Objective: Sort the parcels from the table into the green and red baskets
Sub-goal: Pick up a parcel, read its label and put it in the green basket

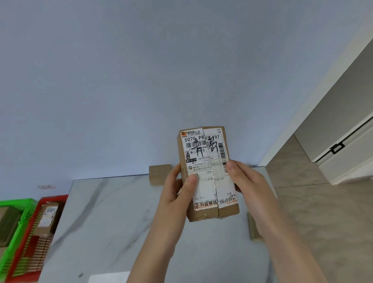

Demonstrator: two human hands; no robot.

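A brown cardboard parcel [205,151] with a white shipping label and handwritten black characters is held up above the marble table [112,218], label facing me. My left hand [177,194] grips its left edge with the thumb on the label. My right hand [244,181] grips its right edge, thumb on the front. The red basket [27,274] stands on the floor left of the table with a labelled parcel [46,216] inside. The green basket [21,221] is at the far left, holding a brown parcel [4,224].
Another cardboard parcel [159,174] lies at the table's far edge behind my left hand. A further brown parcel [253,228] shows at the table's right edge under my right forearm. A white sheet [108,281] lies near the front edge. Tiled floor and a white door lie to the right.
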